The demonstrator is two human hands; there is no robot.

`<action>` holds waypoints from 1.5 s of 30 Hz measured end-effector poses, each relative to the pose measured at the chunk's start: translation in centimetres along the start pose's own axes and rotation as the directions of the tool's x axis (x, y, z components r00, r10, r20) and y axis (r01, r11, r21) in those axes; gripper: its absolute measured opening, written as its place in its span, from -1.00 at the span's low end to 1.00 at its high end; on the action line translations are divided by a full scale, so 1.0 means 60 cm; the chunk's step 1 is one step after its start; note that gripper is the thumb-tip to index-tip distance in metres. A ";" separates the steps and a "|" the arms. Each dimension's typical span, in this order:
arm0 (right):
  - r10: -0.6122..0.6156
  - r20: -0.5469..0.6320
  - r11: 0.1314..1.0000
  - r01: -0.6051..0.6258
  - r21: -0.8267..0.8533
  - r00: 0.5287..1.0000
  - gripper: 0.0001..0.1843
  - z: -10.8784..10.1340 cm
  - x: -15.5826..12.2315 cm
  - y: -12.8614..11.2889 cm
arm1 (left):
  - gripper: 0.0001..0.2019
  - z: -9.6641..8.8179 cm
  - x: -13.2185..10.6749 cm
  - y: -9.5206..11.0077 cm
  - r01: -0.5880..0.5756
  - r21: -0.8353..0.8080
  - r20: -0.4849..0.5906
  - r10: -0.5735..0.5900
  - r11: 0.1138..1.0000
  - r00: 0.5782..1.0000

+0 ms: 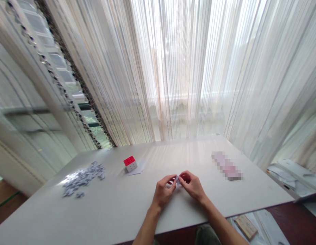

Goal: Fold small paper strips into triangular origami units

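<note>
Slip [177, 178], pale, one: to the right of the cube [130, 164], as I see it; left hand [163, 191] and right hand [193, 186] both pinched closed on it. Pile [83, 179]: left of the cube.

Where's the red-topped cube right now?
In the head view, the cube sits left of centre on the white table, white paper showing at its right, between the heap of pieces and the left hand.
</note>
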State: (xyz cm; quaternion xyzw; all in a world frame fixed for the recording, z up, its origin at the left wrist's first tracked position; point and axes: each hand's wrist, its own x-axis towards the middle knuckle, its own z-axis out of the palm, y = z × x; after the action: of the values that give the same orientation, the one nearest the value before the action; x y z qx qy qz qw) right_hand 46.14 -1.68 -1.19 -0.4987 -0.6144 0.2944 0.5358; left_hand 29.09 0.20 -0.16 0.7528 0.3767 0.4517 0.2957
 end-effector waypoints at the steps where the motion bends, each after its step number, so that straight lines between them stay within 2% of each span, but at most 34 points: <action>1: 0.005 0.005 1.000 -0.005 0.002 1.000 -0.66 0.000 0.000 0.001 | -0.74 0.000 -0.001 0.001 -0.012 0.003 -0.001 0.012 1.000 1.000; 10: 0.056 0.047 0.995 -0.059 0.083 0.997 -0.59 -0.005 0.001 -0.002 | -0.76 0.000 -0.001 0.005 0.031 0.013 -0.009 -0.031 0.999 0.999; 17: 0.097 0.067 0.977 -0.108 0.184 0.993 -0.52 -0.004 0.005 -0.001 | -0.75 -0.001 -0.003 0.009 0.000 0.037 -0.027 0.001 0.999 1.000; 21: 0.099 0.050 0.981 -0.106 0.164 0.994 -0.51 -0.005 0.004 -0.002 | -0.74 0.000 -0.005 0.010 -0.002 0.051 -0.040 0.004 0.999 0.999; 32: 0.031 0.041 0.994 -0.036 0.107 0.999 -0.61 -0.008 0.004 -0.006 | -0.78 -0.004 0.004 0.006 0.060 -0.007 0.010 -0.060 0.998 0.998; 37: 0.029 0.057 0.997 -0.033 0.064 0.998 -0.61 -0.008 0.004 -0.007 | -0.80 -0.006 0.007 0.011 0.045 -0.033 -0.027 -0.046 0.998 0.999; 45: 0.027 0.080 0.999 -0.029 0.028 0.996 -0.65 -0.008 0.006 -0.013 | -0.80 -0.006 0.005 0.001 0.067 -0.022 -0.040 -0.067 0.998 0.997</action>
State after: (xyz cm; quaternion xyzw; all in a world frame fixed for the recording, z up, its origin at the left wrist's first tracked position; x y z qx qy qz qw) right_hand 46.41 -1.69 -0.23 -0.4873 -0.6237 0.3305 0.5141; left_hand 28.88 0.44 0.20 0.7272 0.4029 0.4607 0.3108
